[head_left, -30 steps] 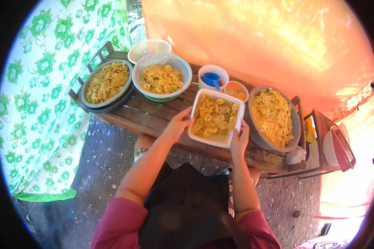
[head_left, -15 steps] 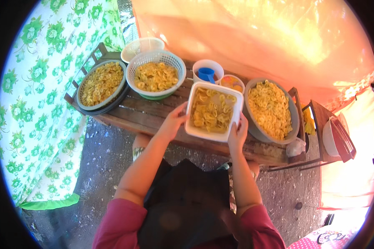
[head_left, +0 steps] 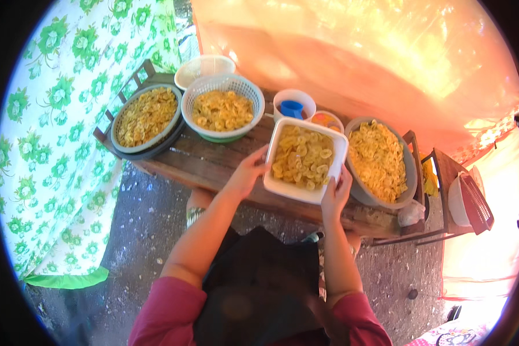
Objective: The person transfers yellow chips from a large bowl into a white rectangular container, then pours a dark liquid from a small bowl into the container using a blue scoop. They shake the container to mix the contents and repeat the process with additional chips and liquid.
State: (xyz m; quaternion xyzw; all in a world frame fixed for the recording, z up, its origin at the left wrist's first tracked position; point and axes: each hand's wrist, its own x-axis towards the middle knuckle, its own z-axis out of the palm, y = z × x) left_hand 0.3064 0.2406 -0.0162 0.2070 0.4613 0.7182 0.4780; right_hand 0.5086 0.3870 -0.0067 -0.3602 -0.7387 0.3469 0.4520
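Note:
A white rectangular tub (head_left: 293, 194) is held between my two hands above the front of the wooden bench. Yellow round slices (head_left: 303, 157), which look like banana chips, lie inside it. My left hand (head_left: 249, 173) grips the tub's left wall, its fingertips partly hidden at the side. At the lower right corner, my right hand (head_left: 335, 195) holds the tub with the thumb on the near rim and fingers along the outside. Just right of the tub stands a grey oval basin (head_left: 356, 185) heaped with similar yellow slices.
On the wooden bench (head_left: 181, 167), a white colander (head_left: 191, 124) and a grey basket (head_left: 116, 128) at the left hold more slices. Behind the tub stands a white bucket (head_left: 301, 96) with a blue cup (head_left: 291, 108). A clear plastic bag (head_left: 411, 213) sits at the bench's right end.
The slices in the tub have shifted and now lie more spread across it. The whole scene sits slightly right and lower in view. Both hands keep their hold.

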